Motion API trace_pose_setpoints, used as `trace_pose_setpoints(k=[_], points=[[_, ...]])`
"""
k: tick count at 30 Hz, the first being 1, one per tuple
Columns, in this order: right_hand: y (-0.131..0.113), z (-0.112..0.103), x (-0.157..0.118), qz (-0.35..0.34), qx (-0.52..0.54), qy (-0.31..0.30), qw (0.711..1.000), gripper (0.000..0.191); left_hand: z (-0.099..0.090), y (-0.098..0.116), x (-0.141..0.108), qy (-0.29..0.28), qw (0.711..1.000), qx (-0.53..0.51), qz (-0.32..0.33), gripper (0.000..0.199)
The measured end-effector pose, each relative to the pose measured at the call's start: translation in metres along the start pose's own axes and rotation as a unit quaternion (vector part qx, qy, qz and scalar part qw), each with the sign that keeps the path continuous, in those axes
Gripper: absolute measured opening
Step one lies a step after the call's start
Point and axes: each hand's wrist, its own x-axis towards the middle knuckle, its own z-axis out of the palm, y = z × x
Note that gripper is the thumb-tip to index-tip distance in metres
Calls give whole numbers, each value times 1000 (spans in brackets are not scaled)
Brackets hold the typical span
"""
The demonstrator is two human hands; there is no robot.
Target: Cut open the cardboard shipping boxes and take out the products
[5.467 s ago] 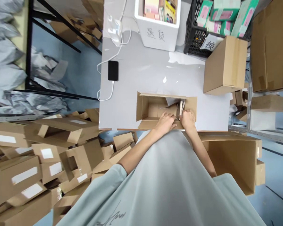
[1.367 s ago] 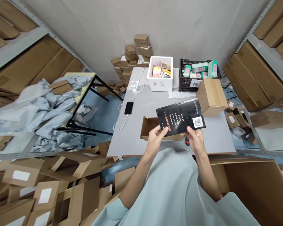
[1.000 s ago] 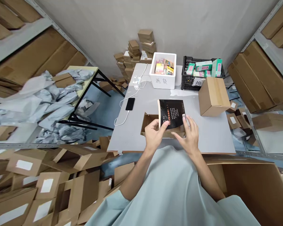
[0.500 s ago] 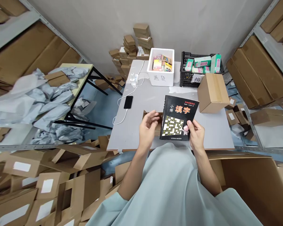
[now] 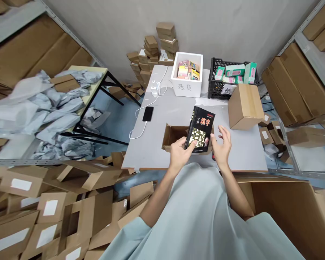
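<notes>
A black crossword book point(image 5: 202, 124) with orange and white lettering is tilted above the table, its spine turned partly to me. My left hand point(image 5: 181, 153) grips its lower left side, the thumb on the cover. Just off the book's right edge, my right hand point(image 5: 221, 146) has its fingers apart and holds nothing; whether its thumb still touches the cover I cannot tell. Under and behind the book stands an open cardboard box point(image 5: 174, 135), partly hidden by the book. A small dark and red object point(image 5: 213, 156) shows near my right wrist.
On the grey table point(image 5: 148, 155) are a phone point(image 5: 148, 113) on a white cable, a white foam box point(image 5: 188, 88) of small packages, a black crate point(image 5: 215, 88) of green boxes and a closed carton point(image 5: 245, 108). Cardboard boxes point(image 5: 94, 213) crowd the floor at left.
The book has passed from my right hand to my left and turned, showing its spine. My right hand has opened beside it. More of the open box is visible.
</notes>
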Motion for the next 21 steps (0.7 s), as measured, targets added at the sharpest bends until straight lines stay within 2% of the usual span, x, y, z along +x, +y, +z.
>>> trace_pose_setpoints(k=[2,5,6,8,10,12,13,15,18,21], points=[[-4,5,-10,-4,-7,-42,999,53,3,-5,-3,29,994,79,74,25],[-12,15,-27,29,32,-133,990,63,10,-10,-10,59,964,161,204,18],[-14,18,-31,33,33,-133,990,64,13,-10,-13,67,950,182,245,18],[-16,22,-31,40,23,-87,995,56,19,-9,-21,61,925,212,308,25],[-16,20,-24,52,23,-23,998,52,23,-5,-27,8,921,208,328,33],[-15,12,-14,56,41,8,998,52,22,0,-28,-51,942,153,295,35],[-15,6,-8,55,53,7,997,51,20,3,-26,-58,957,115,261,34],[-16,-6,-1,60,76,-10,995,50,13,8,-19,-17,983,45,179,30],[-17,-19,3,94,112,-41,988,50,1,11,-3,65,994,-22,80,34],[-14,-22,1,130,135,-58,981,52,-6,8,9,67,995,-57,39,41]])
